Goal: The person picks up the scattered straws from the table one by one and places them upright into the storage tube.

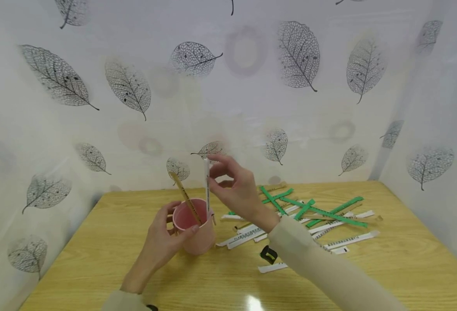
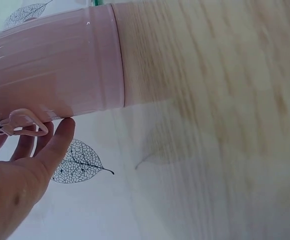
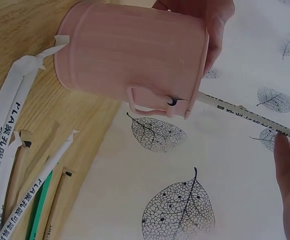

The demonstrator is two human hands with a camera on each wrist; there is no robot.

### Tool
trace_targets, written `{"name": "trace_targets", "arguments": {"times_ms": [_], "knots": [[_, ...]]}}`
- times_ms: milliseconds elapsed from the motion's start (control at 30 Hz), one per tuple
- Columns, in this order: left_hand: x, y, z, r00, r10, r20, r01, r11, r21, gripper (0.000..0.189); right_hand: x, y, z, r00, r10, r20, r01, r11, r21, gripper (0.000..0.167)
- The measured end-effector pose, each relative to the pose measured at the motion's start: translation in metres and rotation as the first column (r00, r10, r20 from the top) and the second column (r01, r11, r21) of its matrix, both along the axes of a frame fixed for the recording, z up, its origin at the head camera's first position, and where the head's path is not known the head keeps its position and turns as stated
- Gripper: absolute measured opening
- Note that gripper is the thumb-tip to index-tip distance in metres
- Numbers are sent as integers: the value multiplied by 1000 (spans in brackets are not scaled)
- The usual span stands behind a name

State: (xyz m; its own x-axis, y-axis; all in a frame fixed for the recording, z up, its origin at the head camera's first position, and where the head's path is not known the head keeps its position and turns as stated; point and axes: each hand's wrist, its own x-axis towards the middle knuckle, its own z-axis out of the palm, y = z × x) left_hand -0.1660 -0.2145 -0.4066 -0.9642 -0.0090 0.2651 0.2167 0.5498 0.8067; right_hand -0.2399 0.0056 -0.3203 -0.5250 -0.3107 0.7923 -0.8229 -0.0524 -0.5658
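Bucket, pink, glossy and faintly ribbed, stands upright on the wood-grain table, left of the heap of straws. Rim intact; a looped wire handle of matching pink shows at its side in the right wrist view.

Left hand grips the bucket, fingers curled round its side, thumb near the rim. Right hand pinches a white straw between thumb and fingertips near its top; the straw is near vertical at the bucket's right edge, its lower end hidden. It bears dark lettering.

Count: one bucket; two straws at its mouth, the white one and a brown straw leaning left inside. In the heap, five green straws can be distinguished; loose white straws and loose brown straws overlap too much for a firm count. A leaf-printed sheet stands behind.
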Motion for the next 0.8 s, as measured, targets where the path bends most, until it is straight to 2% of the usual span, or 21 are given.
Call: {"name": "trace_targets", "arguments": {"times_ms": [367,800], "knots": [[-2,0,-1,1000,-7,-8,7,1000,2,76,-1,0,-19,1000,12,29,-14,998,62,48],[-2,-2,-2,1000,-13,-10,13,1000,5,76,-2,-2,-41,994,14,106,-30,989,146,48]]}}
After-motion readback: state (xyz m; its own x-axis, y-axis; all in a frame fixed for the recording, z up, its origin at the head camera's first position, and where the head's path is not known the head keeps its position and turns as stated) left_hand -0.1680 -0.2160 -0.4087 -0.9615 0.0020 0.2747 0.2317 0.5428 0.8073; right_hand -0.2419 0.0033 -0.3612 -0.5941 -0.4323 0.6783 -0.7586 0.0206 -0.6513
